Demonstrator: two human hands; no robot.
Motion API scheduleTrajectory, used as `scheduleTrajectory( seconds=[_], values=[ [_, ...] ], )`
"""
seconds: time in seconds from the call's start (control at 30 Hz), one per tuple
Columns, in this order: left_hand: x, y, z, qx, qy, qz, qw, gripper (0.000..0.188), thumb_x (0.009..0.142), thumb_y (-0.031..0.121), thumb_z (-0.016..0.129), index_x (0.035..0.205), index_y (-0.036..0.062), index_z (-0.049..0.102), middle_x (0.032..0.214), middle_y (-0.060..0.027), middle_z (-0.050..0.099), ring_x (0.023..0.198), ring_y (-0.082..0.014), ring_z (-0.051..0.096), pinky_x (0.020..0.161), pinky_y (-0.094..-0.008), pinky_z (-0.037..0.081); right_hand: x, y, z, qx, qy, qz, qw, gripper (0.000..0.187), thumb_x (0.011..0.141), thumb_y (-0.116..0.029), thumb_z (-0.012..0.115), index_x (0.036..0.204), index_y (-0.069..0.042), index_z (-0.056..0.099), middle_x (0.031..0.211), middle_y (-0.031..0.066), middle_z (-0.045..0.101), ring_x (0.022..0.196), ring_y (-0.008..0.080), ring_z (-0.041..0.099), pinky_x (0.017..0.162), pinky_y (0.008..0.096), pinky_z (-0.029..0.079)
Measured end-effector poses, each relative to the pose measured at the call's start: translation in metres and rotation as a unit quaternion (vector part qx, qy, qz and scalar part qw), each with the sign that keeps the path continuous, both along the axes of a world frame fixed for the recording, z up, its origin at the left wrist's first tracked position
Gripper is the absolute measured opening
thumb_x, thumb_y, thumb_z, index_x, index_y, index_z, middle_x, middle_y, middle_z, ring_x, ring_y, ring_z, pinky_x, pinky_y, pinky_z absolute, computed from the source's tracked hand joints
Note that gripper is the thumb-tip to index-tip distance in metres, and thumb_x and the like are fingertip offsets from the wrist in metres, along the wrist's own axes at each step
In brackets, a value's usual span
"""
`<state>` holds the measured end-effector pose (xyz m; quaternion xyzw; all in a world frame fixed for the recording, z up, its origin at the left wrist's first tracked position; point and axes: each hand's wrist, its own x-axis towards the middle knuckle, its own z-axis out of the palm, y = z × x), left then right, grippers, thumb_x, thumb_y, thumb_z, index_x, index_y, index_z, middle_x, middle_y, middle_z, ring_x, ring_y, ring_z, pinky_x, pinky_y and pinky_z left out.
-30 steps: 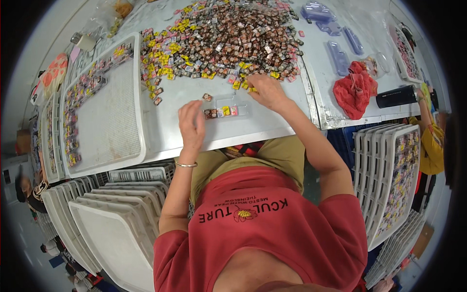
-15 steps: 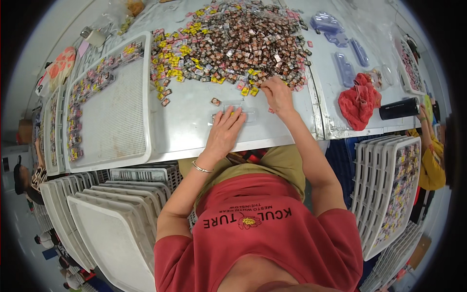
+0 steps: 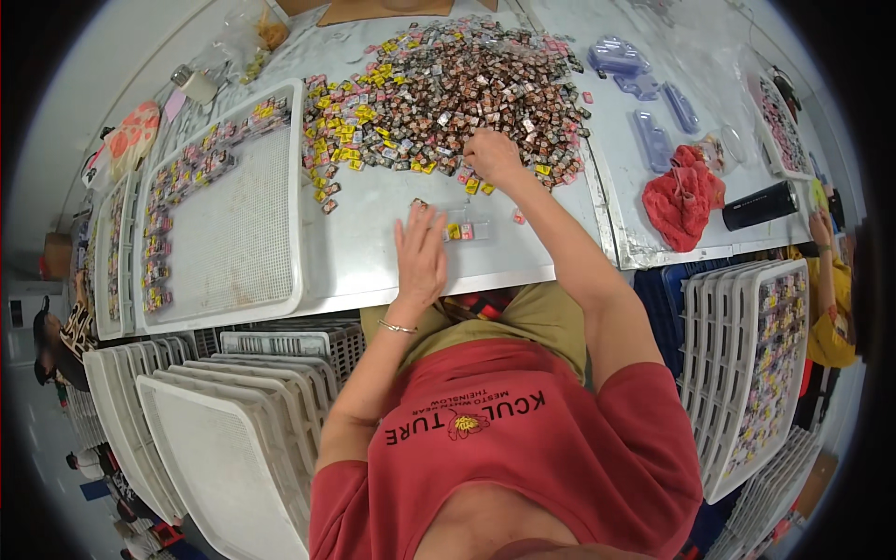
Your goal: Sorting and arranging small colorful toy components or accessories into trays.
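1. here, the clear, shallow plastic tray (image 3: 482, 228) lies on the pale worktop (image 3: 359, 266), partly covered by the left hand (image 3: 423, 254), whose fingers are extended; i cannot tell whether it grips.
2. the right hand (image 3: 492, 157), fingers bunched, is at the heap of small, multicoloured rectangular pieces (image 3: 439, 103); any pinch is hidden.
3. pieces look light, stiff, probably slippery: best held by opposite edges.

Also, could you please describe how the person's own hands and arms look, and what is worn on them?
The left hand and right hand wear no gloves. A thin, silver-coloured bracelet circles the left wrist; none shows on the right. The left sleeve and right sleeve are short, red and plain, leaving both forearms uncovered. Rings are too small to tell.
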<state>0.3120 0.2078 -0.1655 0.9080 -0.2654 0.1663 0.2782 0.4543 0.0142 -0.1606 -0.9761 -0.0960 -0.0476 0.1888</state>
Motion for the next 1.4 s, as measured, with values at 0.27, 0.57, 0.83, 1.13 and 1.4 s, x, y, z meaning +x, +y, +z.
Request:
scheduleTrajectory(
  seconds=[0.27,0.57,0.83,1.13,1.4],
  values=[
    [0.009,0.011,-0.015,-0.255,0.032,0.139,0.956,0.036,0.087,-0.002,0.035,0.118,-0.0014,0.053,0.124,-0.0189,0.051,0.126,-0.0341,0.041,0.103,-0.0372,0.032,0.012,0.005,-0.003,-0.069,0.029,0.038,0.996,0.017,0.073,-0.018,0.067,0.089,-0.013,0.070,0.096,0.0124,0.061,0.089,0.0316,0.062,0.078,0.0428,0.051],
    [0.002,0.009,-0.011,-0.139,0.057,0.001,0.989,0.038,0.086,0.007,0.049,0.123,0.0028,0.051,0.131,-0.0173,0.047,0.126,-0.0342,0.040,0.105,-0.0431,0.029,-0.061,-0.011,0.013,0.369,0.159,0.048,0.914,0.010,0.071,-0.009,0.068,0.080,-0.004,0.064,0.074,0.0112,0.064,0.065,0.0215,0.063,0.062,0.0301,0.051],
    [-0.009,-0.008,0.003,0.137,0.061,-0.077,0.986,0.060,0.085,0.030,0.057,0.134,0.0020,0.039,0.142,-0.0149,0.035,0.130,-0.0349,0.030,0.107,-0.0486,0.020,-0.127,0.011,-0.015,0.257,-0.067,-0.001,0.964,0.009,0.070,-0.006,0.068,0.078,-0.005,0.065,0.072,0.0114,0.056,0.069,0.0281,0.059,0.060,0.0376,0.048],
    [-0.008,-0.004,0.006,0.074,0.067,-0.071,0.992,0.050,0.085,0.018,0.056,0.130,0.0017,0.044,0.136,-0.0171,0.041,0.124,-0.0337,0.039,0.103,-0.0464,0.028,-0.111,-0.012,0.001,0.252,-0.052,0.009,0.966,0.008,0.077,-0.009,0.060,0.081,-0.003,0.066,0.073,0.0112,0.057,0.072,0.0276,0.058,0.061,0.0386,0.048],
    [0.092,-0.027,0.008,-0.124,0.214,-0.053,0.967,0.021,0.080,-0.002,0.056,0.100,-0.0016,0.061,0.102,-0.0158,0.059,0.087,-0.0291,0.059,0.074,-0.0358,0.048,-0.095,-0.057,0.027,0.149,0.028,-0.013,0.988,0.015,0.074,-0.012,0.066,0.087,-0.004,0.065,0.082,0.0133,0.062,0.074,0.0287,0.061,0.067,0.0365,0.049]
  ],
)
